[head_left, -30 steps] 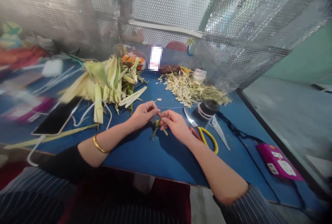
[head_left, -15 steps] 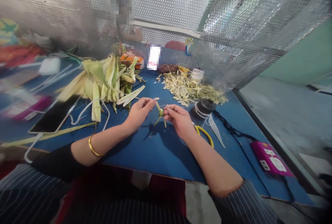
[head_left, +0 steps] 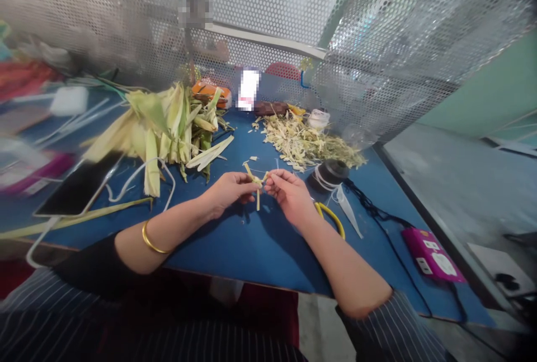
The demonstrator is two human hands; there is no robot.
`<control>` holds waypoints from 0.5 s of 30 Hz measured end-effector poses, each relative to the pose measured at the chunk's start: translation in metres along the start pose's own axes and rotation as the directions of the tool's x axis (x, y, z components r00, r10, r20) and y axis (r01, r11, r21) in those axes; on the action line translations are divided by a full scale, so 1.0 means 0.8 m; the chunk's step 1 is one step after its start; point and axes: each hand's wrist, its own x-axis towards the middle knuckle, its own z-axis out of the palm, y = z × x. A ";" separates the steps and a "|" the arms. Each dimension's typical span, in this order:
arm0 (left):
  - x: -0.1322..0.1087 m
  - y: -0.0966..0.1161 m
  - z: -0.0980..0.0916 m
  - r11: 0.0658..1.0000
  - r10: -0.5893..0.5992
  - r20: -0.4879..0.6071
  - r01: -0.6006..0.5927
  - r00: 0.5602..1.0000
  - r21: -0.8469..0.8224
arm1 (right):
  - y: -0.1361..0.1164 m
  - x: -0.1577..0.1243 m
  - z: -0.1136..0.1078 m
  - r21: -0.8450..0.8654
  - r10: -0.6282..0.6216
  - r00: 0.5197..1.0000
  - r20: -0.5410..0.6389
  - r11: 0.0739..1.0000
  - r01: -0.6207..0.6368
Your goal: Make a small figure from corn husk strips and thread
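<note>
Between my two hands is a small knotted piece of corn husk [head_left: 258,198] with narrow strips sticking out up and down. My left hand [head_left: 231,191] pinches its left side between thumb and fingers. The fingertips of my right hand [head_left: 288,191] are closed on a strip at its right side. A thin pale thread shows near the fingertips; where it is fastened I cannot make out. Yellow-handled scissors [head_left: 333,219] lie beside my right wrist, and a black spool [head_left: 331,174] wound with white cord stands just beyond.
Long corn husks [head_left: 168,127] are heaped at the back left, and cut husk scraps [head_left: 293,141] at the back right. A phone [head_left: 78,188] with a white cable lies left. A purple power strip [head_left: 432,255] sits right, and a perforated screen [head_left: 268,9] stands behind.
My left hand has come down and in from a strip's upper tip to the middle of the knotted husk. The piece has turned. My right hand stays nearly in place.
</note>
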 end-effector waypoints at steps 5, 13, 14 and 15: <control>0.004 -0.003 -0.005 1.000 0.008 0.026 -0.008 1.000 -0.001 | 0.004 0.002 -0.001 -0.032 -0.016 0.999 -0.045 0.999 0.015; 0.005 -0.011 0.003 0.998 0.057 -0.067 -0.055 0.996 0.026 | 0.011 0.002 -0.001 -0.097 -0.018 0.999 -0.028 0.995 0.015; 0.005 -0.011 0.004 0.998 0.063 -0.068 -0.062 0.996 0.022 | 0.011 0.002 -0.001 -0.104 -0.016 0.999 -0.031 0.994 0.013; 0.005 -0.012 0.005 0.998 0.064 -0.073 -0.062 0.995 0.018 | 0.012 0.003 -0.002 -0.111 -0.005 0.999 -0.033 0.994 0.001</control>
